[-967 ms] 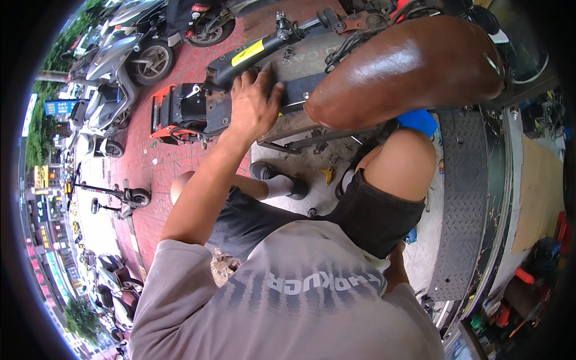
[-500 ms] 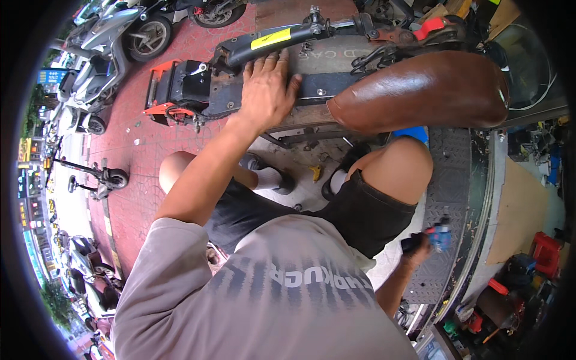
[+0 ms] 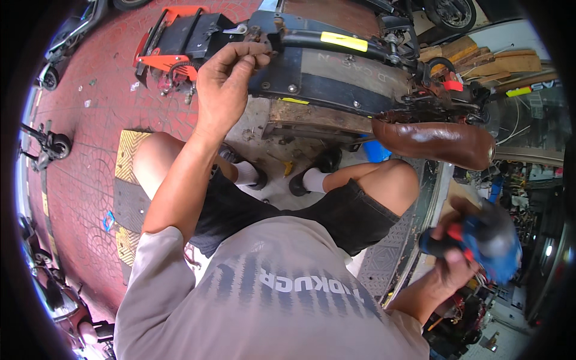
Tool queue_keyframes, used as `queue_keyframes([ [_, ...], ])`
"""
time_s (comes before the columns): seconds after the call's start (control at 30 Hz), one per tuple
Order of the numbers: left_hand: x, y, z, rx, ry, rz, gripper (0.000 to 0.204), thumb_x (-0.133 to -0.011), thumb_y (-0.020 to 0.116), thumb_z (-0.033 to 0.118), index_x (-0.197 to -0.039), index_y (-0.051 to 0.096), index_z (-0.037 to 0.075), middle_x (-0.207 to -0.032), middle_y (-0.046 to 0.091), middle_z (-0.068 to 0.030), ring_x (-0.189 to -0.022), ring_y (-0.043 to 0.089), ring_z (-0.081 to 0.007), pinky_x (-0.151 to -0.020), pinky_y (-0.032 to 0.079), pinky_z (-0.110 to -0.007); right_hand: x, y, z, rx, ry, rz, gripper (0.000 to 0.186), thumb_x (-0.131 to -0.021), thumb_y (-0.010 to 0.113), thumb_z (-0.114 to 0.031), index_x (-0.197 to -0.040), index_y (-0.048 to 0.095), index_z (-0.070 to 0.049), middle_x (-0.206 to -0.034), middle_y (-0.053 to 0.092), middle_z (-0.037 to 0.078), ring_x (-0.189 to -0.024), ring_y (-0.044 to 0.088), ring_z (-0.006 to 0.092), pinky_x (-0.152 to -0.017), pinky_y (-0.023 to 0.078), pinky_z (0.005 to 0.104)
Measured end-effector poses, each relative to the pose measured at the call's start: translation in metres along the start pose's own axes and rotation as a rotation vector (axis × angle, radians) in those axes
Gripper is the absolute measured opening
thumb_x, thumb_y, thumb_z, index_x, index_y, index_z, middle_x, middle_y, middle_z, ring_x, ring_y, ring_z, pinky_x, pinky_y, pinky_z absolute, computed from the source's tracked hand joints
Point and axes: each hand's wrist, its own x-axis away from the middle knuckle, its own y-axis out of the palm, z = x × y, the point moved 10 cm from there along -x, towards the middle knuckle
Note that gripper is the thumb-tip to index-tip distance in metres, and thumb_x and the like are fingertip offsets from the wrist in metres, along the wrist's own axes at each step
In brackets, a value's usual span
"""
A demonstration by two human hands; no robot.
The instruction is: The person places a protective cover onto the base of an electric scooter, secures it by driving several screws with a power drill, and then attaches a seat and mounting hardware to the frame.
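Observation:
In front of me an electric scooter lies across a low wooden support. Its dark deck carries a black tube with a yellow sticker, and a brown leather saddle is at the right end. My left hand is raised over the deck's left part, beside the tube's end. Thumb and fingertips are pinched together; whatever they hold, if anything, is too small to make out. Off to my right, my right hand grips a blue and black cordless drill, smeared by motion.
Orange brackets stick out at the scooter's left end. A yellow-handled tool lies on the ground between my feet. Wood scraps are piled at the far right. A yellow and black ramp sits beside my left knee.
My left hand has risen from lying flat on the deck into a pinch near the tube's left end. The drill in my right hand has come up and outward. The view has shifted.

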Motion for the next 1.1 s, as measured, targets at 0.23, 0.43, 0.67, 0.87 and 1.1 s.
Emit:
queue_keyframes([
  [0.23, 0.014, -0.01, -0.026, 0.172, -0.06, 0.006, 0.028, -0.105, 0.056, -0.004, -0.129, 0.07, -0.005, -0.112, 0.078, -0.009, -0.107, 0.07, -0.0119, -0.095, 0.054, -0.026, -0.084, 0.161, 0.022, 0.154, 0.168, -0.259, 0.037, -0.087, 0.084, 0.001, -0.121, 0.071, 0.003, -0.111, 0.077, 0.009, -0.099, 0.069, 0.0129, -0.09, 0.056, 0.0315],
  [0.43, 0.011, -0.02, -0.043, 0.215, -0.142, -0.016, 0.028, -0.104, 0.058, -0.005, -0.128, 0.071, -0.004, -0.115, 0.079, -0.0099, -0.107, 0.072, -0.0116, -0.095, 0.054, -0.026, -0.105, 0.221, 0.05, 0.092, 0.412, -0.347, 0.031, -0.093, 0.078, 0.003, -0.123, 0.071, 0.006, -0.112, 0.075, 0.005, -0.097, 0.065, 0.0111, -0.087, 0.055, 0.0308],
  [0.67, 0.007, -0.027, -0.03, 0.038, 0.034, 0.075, 0.026, -0.103, 0.061, -0.001, -0.125, 0.074, -0.001, -0.113, 0.08, -0.0114, -0.105, 0.076, -0.0173, -0.093, 0.056, -0.029, -0.113, 0.221, 0.068, 0.273, 0.349, -0.346, 0.027, -0.091, 0.083, -0.004, -0.115, 0.074, 0.004, -0.103, 0.076, 0.003, -0.091, 0.065, 0.0101, -0.085, 0.054, 0.0317],
  [0.87, 0.003, -0.029, -0.034, 0.055, 0.042, 0.068, 0.025, -0.103, 0.062, 0.001, -0.125, 0.074, 0.0, -0.112, 0.079, -0.0119, -0.106, 0.075, -0.018, -0.094, 0.056, -0.031, -0.141, 0.226, 0.051, 0.587, 0.222, -0.47, 0.029, -0.086, 0.089, -0.019, -0.098, 0.075, 0.004, -0.08, 0.069, 0.012, -0.072, 0.061, 0.0165, -0.07, 0.052, 0.0367],
  [1.1, 0.004, -0.026, -0.033, 0.035, 0.066, 0.045, 0.024, -0.101, 0.064, 0.001, -0.122, 0.075, 0.002, -0.112, 0.079, -0.012, -0.105, 0.075, -0.0219, -0.094, 0.057, -0.033, -0.198, 0.248, 0.044, 0.752, 0.307, -0.735, 0.025, -0.087, 0.085, -0.018, -0.091, 0.074, 0.004, -0.069, 0.064, 0.003, -0.065, 0.062, 0.014, -0.064, 0.051, 0.0344],
])
